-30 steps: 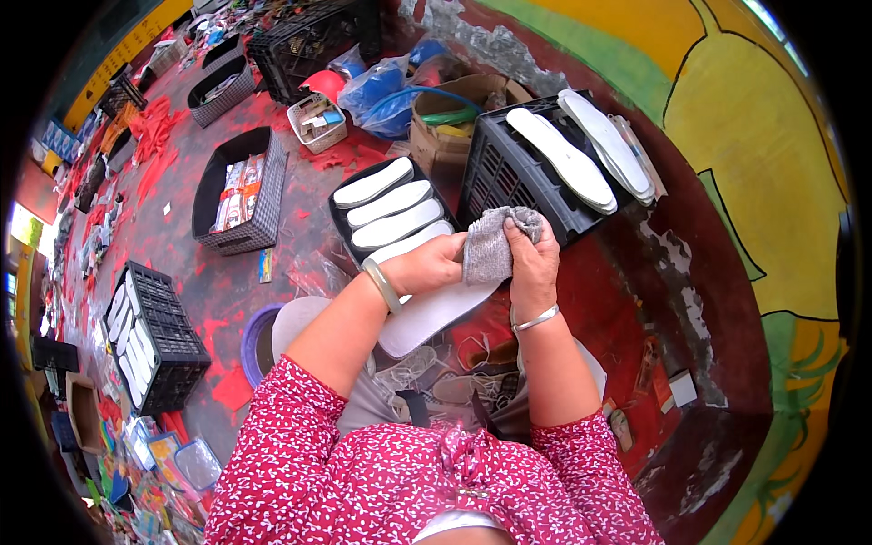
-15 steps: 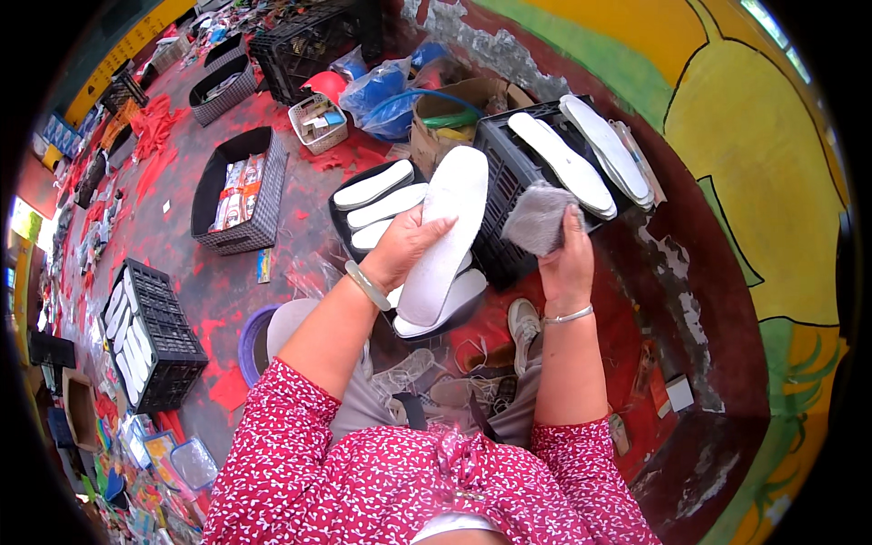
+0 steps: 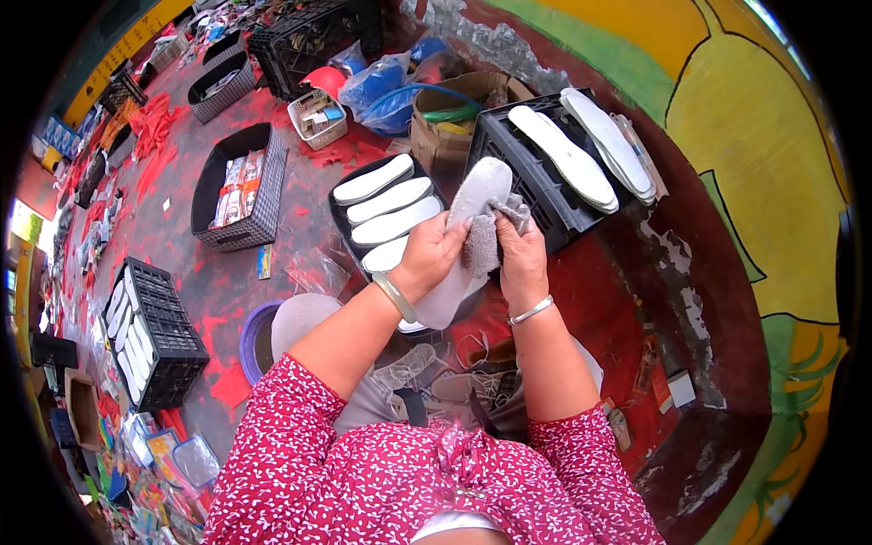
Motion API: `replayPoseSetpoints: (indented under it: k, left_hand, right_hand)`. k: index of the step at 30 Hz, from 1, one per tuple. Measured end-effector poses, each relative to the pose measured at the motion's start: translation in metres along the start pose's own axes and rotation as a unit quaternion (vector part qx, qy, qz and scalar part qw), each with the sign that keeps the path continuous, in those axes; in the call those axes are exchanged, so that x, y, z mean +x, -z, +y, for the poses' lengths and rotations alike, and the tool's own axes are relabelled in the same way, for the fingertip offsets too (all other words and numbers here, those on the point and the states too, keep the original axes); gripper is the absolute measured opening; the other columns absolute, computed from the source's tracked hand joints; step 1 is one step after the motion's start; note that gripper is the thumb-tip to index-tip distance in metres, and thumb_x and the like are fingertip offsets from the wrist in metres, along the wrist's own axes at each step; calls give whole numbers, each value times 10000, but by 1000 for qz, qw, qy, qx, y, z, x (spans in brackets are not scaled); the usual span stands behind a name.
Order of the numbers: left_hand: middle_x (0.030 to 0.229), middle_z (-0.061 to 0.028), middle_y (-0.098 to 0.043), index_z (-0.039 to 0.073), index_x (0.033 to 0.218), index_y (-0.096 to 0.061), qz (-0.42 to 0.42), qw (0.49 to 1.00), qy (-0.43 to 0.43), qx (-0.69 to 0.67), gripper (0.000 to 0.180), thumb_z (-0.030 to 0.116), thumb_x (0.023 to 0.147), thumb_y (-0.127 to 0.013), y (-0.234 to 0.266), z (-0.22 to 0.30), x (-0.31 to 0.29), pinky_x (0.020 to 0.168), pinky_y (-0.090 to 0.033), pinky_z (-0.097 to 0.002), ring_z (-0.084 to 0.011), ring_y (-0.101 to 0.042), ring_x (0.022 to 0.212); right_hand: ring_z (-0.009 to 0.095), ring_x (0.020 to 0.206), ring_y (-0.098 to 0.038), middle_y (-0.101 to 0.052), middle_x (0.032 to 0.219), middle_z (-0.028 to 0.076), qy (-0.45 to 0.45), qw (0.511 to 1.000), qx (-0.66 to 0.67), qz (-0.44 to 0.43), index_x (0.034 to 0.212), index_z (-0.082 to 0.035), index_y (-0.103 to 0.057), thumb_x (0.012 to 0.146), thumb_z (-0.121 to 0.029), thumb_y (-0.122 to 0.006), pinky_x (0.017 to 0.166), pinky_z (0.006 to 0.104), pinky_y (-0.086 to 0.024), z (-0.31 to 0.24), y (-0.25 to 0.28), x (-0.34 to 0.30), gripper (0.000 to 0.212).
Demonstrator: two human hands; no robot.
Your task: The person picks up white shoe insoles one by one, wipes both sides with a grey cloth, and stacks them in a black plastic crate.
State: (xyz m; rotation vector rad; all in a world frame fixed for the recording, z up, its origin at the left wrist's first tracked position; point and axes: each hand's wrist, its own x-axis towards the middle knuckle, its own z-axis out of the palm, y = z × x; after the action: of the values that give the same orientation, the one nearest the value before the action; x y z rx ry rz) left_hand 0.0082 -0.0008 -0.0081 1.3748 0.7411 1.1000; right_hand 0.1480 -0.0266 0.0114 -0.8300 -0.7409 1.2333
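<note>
My left hand (image 3: 432,259) is closed on a pale shoe insole (image 3: 481,184), held tilted in front of me with its end pointing away. My right hand (image 3: 524,265) grips a bunched grey cloth (image 3: 482,245), which presses against the insole's right edge and face. The fingers of both hands almost meet at the insole's middle. Below and left of it, several white insoles (image 3: 375,183) lie in rows in a dark basket (image 3: 343,229), partly hidden by my left hand. Two stacks of white insoles, one nearer (image 3: 565,162) and one farther right (image 3: 610,143), rest on a black plastic crate (image 3: 556,218).
A black crate of white insoles (image 3: 162,359) stands at left. Beyond my left arm are a purple basin (image 3: 252,345) and a woven basket with packets (image 3: 272,195). A cardboard box (image 3: 436,141) and blue bags (image 3: 377,91) stand ahead. The painted wall (image 3: 754,182) rises at right.
My right hand has moved left with the grey cloth, from beside the crate onto the insole. The insole has shifted slightly right, and its visible face looks greyer.
</note>
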Motion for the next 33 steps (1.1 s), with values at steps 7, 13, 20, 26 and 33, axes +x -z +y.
replayPoseSetpoints:
  k: [7,13,20,26,33]
  left_hand:
    - [787,-56,-656,-11,987,-623,203,975,-69,56,300,269,950,-520,10,3,18,648,-471,-268,-96,-564,695]
    - [917,-57,-630,-11,1082,-565,281,956,-56,-57,295,249,970,-482,24,16,23,667,-495,-269,-112,-589,758]
    - [833,-64,-617,-8,984,-541,390,902,-16,-183,286,272,964,-487,32,36,29,618,-490,-277,-132,-577,673]
    - [979,-130,-611,-26,1129,-501,242,905,0,-350,363,291,951,-497,46,22,33,760,-518,-362,-233,-616,860]
    - [1069,-151,-600,-6,1188,-474,134,901,10,-412,360,263,950,-497,52,37,33,859,-494,-386,-261,-604,961]
  right_hand:
    - [71,818,-560,-626,917,17,-77,987,-130,-53,1024,15,-597,851,-52,-622,721,222,-467,27,-8,-14,188]
    - [81,824,-567,-609,939,16,-125,969,-186,-103,1039,-2,-574,867,-18,-589,758,235,-478,16,-21,-21,173]
    - [92,844,-571,-608,947,23,-109,964,-211,-117,1071,-3,-556,839,8,-598,768,240,-477,17,-26,-29,236]
    - [101,856,-572,-609,962,30,-125,974,-156,-108,1085,-4,-551,840,4,-578,776,253,-473,8,-18,-25,247]
    - [112,853,-571,-605,965,32,-176,977,-64,-101,1111,-4,-543,829,5,-574,768,260,-470,-6,-4,-18,283]
